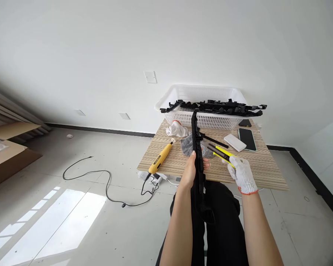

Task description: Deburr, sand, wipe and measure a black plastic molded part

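Black plastic, long and narrow, filled our bare left hand point(189, 168): we had it wrapped around a strip point(194, 136) that ran from above our knees out over the table point(266, 168). Our gloved right hand point(242, 173) was closed on a yellow-and-black cutter point(222, 152) pointing toward the strip; whether the two touched, we could not tell. On the tabletop, a yellow rotary tool point(160, 158) bore a dark label point(157, 159) with lettering too small for us to read. Near the phone point(246, 139), more black parts point(224, 107) lay across the white basket point(211, 121).
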### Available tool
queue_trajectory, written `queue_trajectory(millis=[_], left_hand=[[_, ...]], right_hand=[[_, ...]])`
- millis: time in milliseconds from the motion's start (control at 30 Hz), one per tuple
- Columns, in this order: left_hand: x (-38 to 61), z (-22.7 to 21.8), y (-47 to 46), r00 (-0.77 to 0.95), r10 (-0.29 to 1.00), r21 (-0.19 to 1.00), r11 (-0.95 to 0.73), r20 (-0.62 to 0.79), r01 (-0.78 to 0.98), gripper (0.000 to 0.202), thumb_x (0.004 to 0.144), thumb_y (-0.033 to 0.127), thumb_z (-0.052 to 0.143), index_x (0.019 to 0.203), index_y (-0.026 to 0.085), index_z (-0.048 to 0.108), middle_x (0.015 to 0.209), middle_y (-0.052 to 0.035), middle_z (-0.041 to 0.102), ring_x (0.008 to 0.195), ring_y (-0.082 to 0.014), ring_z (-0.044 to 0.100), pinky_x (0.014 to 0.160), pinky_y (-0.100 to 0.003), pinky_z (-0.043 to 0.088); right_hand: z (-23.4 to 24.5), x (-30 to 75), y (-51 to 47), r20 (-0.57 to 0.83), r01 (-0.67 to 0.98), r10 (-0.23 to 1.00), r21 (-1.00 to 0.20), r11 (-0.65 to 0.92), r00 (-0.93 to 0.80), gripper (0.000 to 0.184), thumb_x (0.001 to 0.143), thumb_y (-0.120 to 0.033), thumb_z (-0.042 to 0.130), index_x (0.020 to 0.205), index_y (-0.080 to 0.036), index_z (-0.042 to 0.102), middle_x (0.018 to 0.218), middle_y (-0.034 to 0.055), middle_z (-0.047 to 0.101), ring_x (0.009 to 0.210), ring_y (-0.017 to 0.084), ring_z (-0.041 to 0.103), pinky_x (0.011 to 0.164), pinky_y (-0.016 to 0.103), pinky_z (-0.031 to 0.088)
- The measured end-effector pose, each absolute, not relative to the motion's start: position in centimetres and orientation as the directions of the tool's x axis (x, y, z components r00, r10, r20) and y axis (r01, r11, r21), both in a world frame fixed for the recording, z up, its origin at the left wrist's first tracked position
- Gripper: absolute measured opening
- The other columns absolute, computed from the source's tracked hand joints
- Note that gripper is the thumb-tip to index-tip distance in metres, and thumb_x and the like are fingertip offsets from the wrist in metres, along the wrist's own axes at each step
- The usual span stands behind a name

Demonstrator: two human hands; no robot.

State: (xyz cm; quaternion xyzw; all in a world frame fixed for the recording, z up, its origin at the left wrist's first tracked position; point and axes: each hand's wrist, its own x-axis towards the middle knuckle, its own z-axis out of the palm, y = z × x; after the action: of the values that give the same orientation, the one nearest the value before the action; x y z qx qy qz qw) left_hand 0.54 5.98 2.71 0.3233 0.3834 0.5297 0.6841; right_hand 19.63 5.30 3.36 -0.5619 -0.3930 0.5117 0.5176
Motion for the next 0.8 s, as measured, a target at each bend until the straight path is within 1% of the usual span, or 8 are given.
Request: queue_trajectory(millis=[67,133,267,367,433,600,700,800], left_hand=[[0.5,2.6,6.1,0.183,0.962,0.847,0.264,-0.201,-0.461,0.069,0.09,0.069,0.048,0.129,0.012,0.06,0.093,-0.0106,0.074,0.079,-0.0222,0.071,0.073,-0.034,0.057],[0.5,2.5,6.2,0.213,0.959,0.827,0.272,-0.189,-0.492,0.067,0.091,0.068,0.048,0.13,0.014,0.06,0.103,-0.012,0.074,0.086,-0.0229,0.071,0.075,-0.034,0.058],[0.6,2.2,6.3,0.137,0.973,0.804,0.232,-0.187,-0.548,0.058,0.092,0.062,0.051,0.122,0.013,0.064,0.113,-0.0138,0.072,0.094,-0.0236,0.071,0.079,-0.033,0.058],[0.8,2.0,6.3,0.119,0.977,0.813,0.212,-0.176,-0.543,0.047,0.093,0.054,0.055,0.115,0.014,0.066,0.112,-0.0129,0.072,0.095,-0.024,0.071,0.082,-0.035,0.057],[0.8,1.8,6.4,0.147,0.976,0.81,0.216,-0.161,-0.545,0.043,0.093,0.051,0.057,0.112,0.014,0.066,0.107,-0.0125,0.074,0.092,-0.0237,0.072,0.083,-0.036,0.057],[0.6,1.6,6.4,0.114,0.983,0.835,0.182,-0.144,-0.52,0.043,0.093,0.048,0.057,0.121,0.017,0.064,0.102,-0.0094,0.075,0.081,-0.0211,0.072,0.08,-0.035,0.056],[0.5,1.6,6.3,0.158,0.978,0.866,0.197,-0.139,-0.459,0.04,0.092,0.047,0.059,0.12,0.018,0.066,0.104,-0.0088,0.075,0.083,-0.0216,0.071,0.08,-0.035,0.055],[0.5,1.6,6.3,0.171,0.976,0.867,0.201,-0.137,-0.456,0.042,0.092,0.046,0.058,0.123,0.019,0.064,0.105,-0.0088,0.075,0.085,-0.0214,0.071,0.082,-0.034,0.054]], right_hand=[[3.3,19.6,5.3,-0.178,-0.068,0.973,-0.983,-0.17,0.145,0.037,0.071,-0.05,0.07,0.066,-0.014,0.062,0.041,-0.0061,0.037,0.036,0.005,0.025,0.036,0.021,0.016],[3.3,19.6,5.4,-0.166,-0.071,0.966,-0.985,-0.155,0.198,0.038,0.071,-0.051,0.07,0.068,-0.014,0.063,0.041,-0.0063,0.037,0.037,0.005,0.025,0.036,0.021,0.016],[3.2,19.5,5.3,-0.183,-0.053,0.97,-0.983,-0.176,0.16,0.034,0.071,-0.047,0.07,0.068,-0.014,0.063,0.041,-0.0065,0.037,0.036,0.005,0.025,0.036,0.021,0.016],[3.2,19.5,5.3,-0.161,-0.074,0.964,-0.986,-0.148,0.212,0.034,0.072,-0.047,0.07,0.068,-0.014,0.062,0.041,-0.0067,0.037,0.037,0.005,0.026,0.036,0.02,0.016],[3.2,19.6,5.3,-0.154,-0.064,0.976,-0.987,-0.146,0.155,0.033,0.072,-0.047,0.069,0.066,-0.015,0.061,0.041,-0.0065,0.036,0.036,0.004,0.025,0.036,0.02,0.016],[3.5,19.7,5.2,-0.172,-0.072,0.97,-0.984,-0.161,0.17,0.034,0.073,-0.048,0.068,0.07,-0.014,0.063,0.04,-0.0063,0.037,0.035,0.004,0.025,0.035,0.021,0.016],[3.4,19.5,5.3,-0.183,-0.057,0.97,-0.983,-0.176,0.158,0.036,0.072,-0.049,0.069,0.07,-0.013,0.064,0.041,-0.0061,0.038,0.036,0.004,0.025,0.035,0.02,0.016],[3.3,19.3,5.5,-0.164,-0.064,0.957,-0.986,-0.153,0.241,0.036,0.073,-0.049,0.069,0.066,-0.015,0.06,0.041,-0.0056,0.039,0.036,0.005,0.026,0.035,0.02,0.017]])
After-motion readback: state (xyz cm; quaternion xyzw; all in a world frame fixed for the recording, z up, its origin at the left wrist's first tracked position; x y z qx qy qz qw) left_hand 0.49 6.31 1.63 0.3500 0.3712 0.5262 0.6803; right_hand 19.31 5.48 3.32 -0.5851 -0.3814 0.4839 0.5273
